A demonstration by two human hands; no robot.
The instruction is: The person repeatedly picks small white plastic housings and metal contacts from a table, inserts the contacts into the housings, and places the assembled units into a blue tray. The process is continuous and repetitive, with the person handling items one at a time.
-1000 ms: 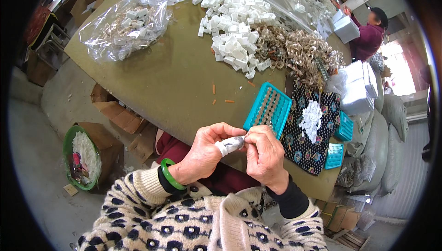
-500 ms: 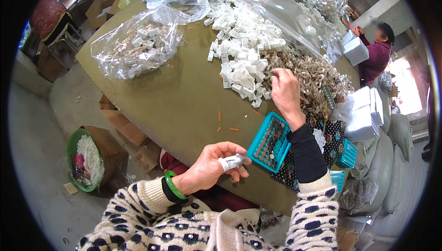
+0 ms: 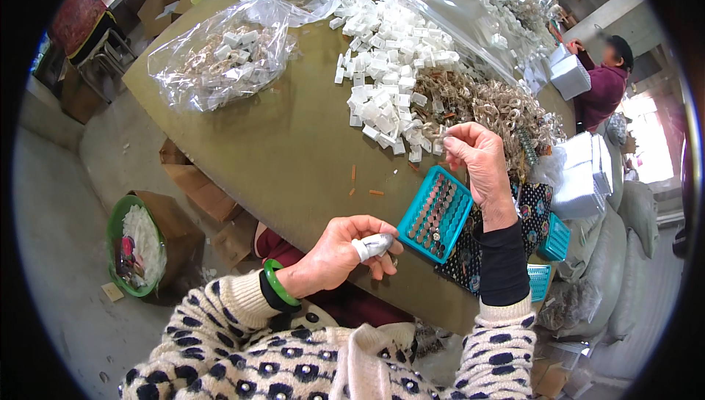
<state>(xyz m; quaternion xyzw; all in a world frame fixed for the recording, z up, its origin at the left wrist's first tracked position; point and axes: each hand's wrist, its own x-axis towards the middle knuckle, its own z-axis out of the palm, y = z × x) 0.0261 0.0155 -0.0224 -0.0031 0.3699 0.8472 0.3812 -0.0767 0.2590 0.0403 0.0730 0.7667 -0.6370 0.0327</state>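
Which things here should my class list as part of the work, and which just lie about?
Likely used: teal tray of round pieces; brown pile near the right hand; finger covering on the left hand.
Apparently lying about: orange strips; green tub; pale sacks.

Patterned cloth [image 3: 464,259] partly behind black sleeve [image 3: 504,271]

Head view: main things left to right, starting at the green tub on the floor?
Green tub → left hand → teal tray → right hand → stack of white trays → pale sack near the right edge.
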